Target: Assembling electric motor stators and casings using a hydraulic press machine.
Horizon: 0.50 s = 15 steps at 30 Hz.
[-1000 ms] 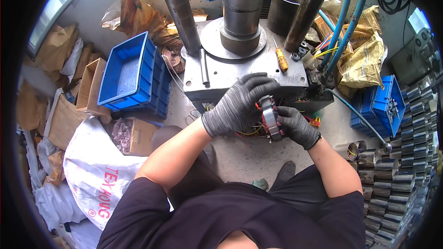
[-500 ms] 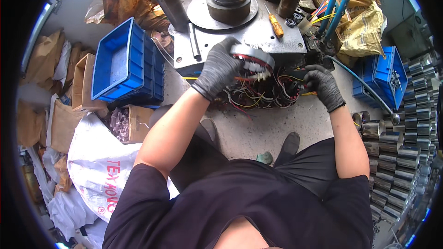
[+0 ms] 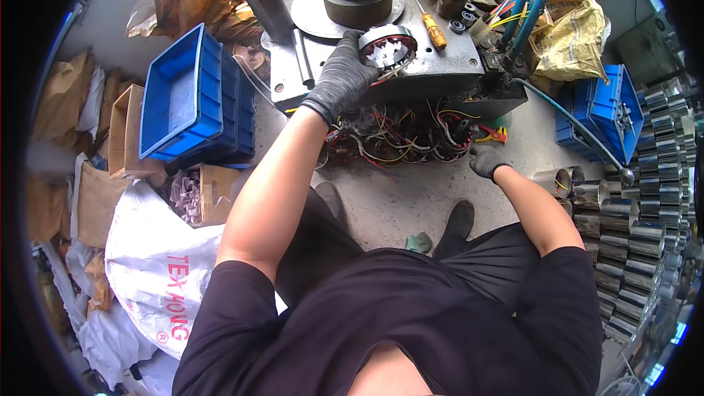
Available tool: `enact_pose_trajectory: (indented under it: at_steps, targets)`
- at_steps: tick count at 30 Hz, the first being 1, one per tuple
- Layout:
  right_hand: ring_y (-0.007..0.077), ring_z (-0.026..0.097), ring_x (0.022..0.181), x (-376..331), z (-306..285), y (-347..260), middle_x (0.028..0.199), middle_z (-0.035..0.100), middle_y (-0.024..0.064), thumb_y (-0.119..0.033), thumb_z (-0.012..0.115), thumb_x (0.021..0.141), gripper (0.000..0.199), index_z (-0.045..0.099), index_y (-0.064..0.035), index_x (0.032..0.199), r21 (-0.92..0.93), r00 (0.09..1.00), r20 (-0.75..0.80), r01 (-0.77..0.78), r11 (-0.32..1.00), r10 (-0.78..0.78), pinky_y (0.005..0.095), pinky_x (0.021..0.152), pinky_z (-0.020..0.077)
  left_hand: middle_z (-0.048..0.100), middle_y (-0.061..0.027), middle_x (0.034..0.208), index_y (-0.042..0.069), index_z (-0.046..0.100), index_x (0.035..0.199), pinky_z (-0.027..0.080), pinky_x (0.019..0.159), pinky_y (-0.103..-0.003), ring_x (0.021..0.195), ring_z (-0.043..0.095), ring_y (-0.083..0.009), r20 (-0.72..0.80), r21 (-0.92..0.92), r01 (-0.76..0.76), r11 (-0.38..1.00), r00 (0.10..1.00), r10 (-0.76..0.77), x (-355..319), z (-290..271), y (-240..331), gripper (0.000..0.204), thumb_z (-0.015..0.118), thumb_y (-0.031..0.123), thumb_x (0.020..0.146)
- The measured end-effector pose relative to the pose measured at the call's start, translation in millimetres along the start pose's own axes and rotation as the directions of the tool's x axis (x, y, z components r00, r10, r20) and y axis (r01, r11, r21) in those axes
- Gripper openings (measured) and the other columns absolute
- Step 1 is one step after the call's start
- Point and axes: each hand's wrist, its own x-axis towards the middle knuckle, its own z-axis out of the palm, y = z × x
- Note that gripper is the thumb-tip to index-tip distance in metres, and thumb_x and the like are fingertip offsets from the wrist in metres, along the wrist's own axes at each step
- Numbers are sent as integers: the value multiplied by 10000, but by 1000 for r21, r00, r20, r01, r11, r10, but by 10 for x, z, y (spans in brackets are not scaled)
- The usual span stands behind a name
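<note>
On press plate: left hand [image 3: 339, 77] grips one stator [image 3: 389, 45].

My gloves are dark grey, on my left grip [image 3: 341, 77] and right grip [image 3: 485, 160]. The stator ring [image 3: 387, 45] is silvery with red inside. Blue bins [image 3: 180, 95], yellow-handled screwdriver [image 3: 434, 33], red, yellow and black wires [image 3: 400, 136].

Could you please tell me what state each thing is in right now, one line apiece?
Left hand: gloved, gripping the round wound part at its edge.
Round wound part: lying flat on the metal plate, open face up.
Right hand: gloved, low beside the pile of wired parts, holding nothing visible.
Screwdriver: lying loose on the plate.
Blue bins: stacked, top one tilted and empty.
</note>
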Motion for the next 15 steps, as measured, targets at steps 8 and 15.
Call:
enact_pose_trajectory:
  at_steps: [8, 15]
  targets:
    - [388, 679, 1222, 1117, 187, 206, 1276, 739, 183, -465, 602, 968, 498, 685, -184, 1370, 177, 952, -221, -177, 968, 214, 460, 1013, 551, 711, -225, 1255, 36, 420, 1525, 530, 1070, -388, 1191, 696, -291, 60, -157, 22, 987, 998, -13, -156, 53, 182, 789, 809, 50, 839]
    - [366, 682, 1219, 1192, 408, -278, 1229, 768, 123, -540, 630, 959, 437, 779, -225, 1223, 99, 949, -310, -30, 995, 60, 461, 998, 547, 667, -227, 1369, 49, 435, 1558, 531, 1092, -380, 1260, 668, -293, -56, -138, -51, 989, 997, 44, -242, -85, -19, 815, 808, -6, 835]
